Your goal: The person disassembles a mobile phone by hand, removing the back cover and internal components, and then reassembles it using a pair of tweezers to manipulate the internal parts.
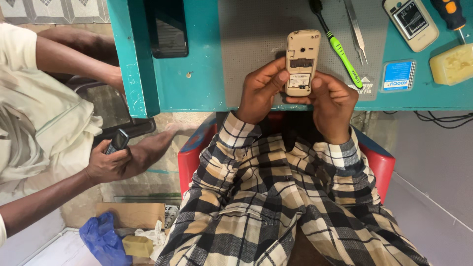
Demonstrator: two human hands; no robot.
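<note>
head view: beige phone (pixel 302 61), back cover off, pinched between left hand (pixel 260 91) and right hand (pixel 335 101).

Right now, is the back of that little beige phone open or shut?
Open: the beige phone, held by both hands, has no back cover, and its empty battery bay shows.

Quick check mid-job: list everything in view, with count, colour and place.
open phone: 1, beige, back cover off, held over mat
mat: 1, grey, on teal table
brush: 1, green-handled, on mat
tweezers: 1, metal, on mat
second phone: 1, cream, back open, table's far right
screwdriver: 1, orange-black, far right
yellowish block: 1, right edge
dark phone: 1, in a neighbour's hand
blue bag: 1, floor
left hand: grips phone's left side
right hand: grips its right side
</note>
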